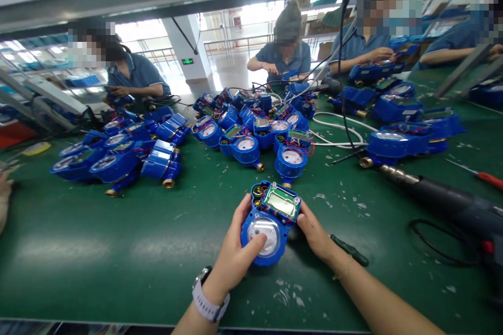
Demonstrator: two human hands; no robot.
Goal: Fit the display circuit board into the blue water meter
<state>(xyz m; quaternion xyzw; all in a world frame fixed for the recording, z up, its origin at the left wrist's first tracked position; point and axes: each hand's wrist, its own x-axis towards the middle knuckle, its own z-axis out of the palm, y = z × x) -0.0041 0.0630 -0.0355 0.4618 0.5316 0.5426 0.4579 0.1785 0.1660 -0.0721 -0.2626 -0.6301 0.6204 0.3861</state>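
We hold 1 blue water meter (275, 222) between our 2 hands, over the near part of the green desk (118, 251). Our left hand (236, 251) has its fingers curled around the left side, thumb on the dial (270, 227); our right hand (314, 233) grips the right edge, its fingers mostly hidden.

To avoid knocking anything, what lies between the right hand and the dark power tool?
In the head view, a dark green handle near the right hand, pale scraps and, nearer the power tool, black cable.
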